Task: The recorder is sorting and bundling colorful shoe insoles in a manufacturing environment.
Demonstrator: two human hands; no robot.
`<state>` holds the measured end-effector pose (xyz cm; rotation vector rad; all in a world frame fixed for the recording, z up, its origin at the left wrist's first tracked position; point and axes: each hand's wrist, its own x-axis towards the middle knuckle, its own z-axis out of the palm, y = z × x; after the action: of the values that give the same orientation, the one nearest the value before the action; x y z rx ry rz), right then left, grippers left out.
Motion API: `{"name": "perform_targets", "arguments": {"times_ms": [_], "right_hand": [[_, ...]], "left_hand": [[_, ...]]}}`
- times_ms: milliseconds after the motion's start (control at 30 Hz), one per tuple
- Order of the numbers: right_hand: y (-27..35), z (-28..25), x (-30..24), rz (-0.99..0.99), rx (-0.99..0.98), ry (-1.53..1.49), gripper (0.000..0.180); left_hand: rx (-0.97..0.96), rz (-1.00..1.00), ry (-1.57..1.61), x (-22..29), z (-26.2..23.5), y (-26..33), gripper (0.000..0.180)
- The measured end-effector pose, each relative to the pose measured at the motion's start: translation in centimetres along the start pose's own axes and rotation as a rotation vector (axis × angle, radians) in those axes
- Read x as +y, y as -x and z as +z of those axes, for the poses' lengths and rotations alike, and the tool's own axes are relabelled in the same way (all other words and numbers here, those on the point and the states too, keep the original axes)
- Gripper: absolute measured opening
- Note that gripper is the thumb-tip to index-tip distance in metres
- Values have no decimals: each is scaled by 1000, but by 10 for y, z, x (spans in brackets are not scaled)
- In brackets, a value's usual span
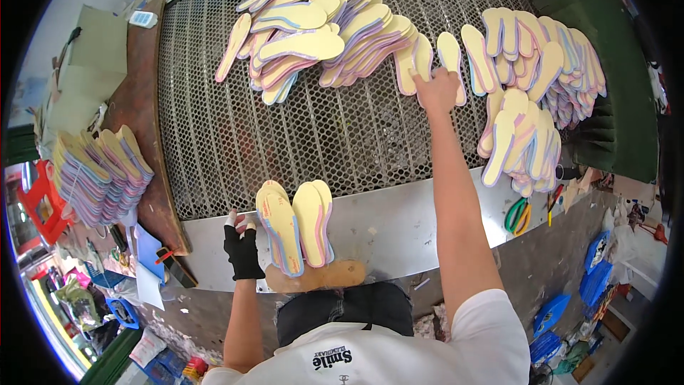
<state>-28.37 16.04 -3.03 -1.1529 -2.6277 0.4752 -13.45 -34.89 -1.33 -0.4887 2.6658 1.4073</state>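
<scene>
My right hand (pixel 436 91) is stretched far forward over the mesh belt, its fingers apart and touching the pale yellow insoles (pixel 423 55) there. Beside it lies another single insole (pixel 450 57). My left hand (pixel 244 248), in a black fingerless glove, rests at the metal ledge with its fingers apart and nothing in them. Just right of that hand stand two small stacks of insoles, one with red print on top (pixel 279 222) and a plain one (pixel 312 217). Their layers show yellow, pink and blue edges.
A large loose heap of insoles (pixel 303 18) covers the far belt (pixel 299 128). More piles (pixel 524 135) lie at the right, near green-and-orange-handled scissors (pixel 518 217). Bundled insoles (pixel 100 171) stand on the left beside a wooden board (pixel 146 100). A brown insole-shaped piece (pixel 342 274) lies at the front edge.
</scene>
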Motion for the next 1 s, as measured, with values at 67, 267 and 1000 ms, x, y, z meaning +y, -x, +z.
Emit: {"name": "perform_targets", "arguments": {"times_ms": [67, 267, 1000], "right_hand": [[-14, 15, -7, -59, -36, 64, 49], [-10, 15, -10, -13, -191, -31, 41], [-85, 5, 58, -66, -146, -322, 43]], "left_hand": [[-19, -40, 8, 12, 11, -1, 53], [20, -30, 9, 10, 3, -17, 54], [-307, 39, 144, 128, 87, -72, 53]]}}
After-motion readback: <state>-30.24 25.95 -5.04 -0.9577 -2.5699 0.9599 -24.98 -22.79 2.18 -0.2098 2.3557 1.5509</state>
